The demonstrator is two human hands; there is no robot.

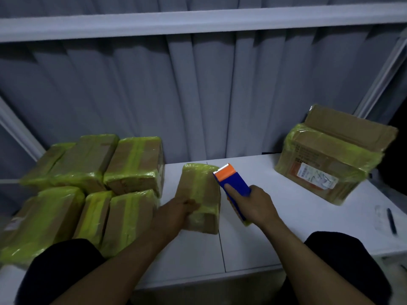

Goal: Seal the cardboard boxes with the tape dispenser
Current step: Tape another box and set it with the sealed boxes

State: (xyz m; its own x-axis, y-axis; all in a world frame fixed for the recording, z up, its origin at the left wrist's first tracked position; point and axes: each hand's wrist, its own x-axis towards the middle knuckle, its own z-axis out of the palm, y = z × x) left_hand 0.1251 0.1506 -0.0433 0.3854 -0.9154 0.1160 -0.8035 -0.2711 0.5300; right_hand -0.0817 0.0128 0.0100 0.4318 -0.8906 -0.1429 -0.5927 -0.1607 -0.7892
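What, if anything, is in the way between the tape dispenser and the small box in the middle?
Nothing visible. The tape dispenser, gripped by the right hand, sits just beside the right edge of the small box; the left hand holds its near left side.

Head-worn view, close, down onto table

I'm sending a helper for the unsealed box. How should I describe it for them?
On the white table, a pile of taped boxes fills the left end. The open box stands alone at the far right. It is the biggest, with one flap raised and a label on its front.
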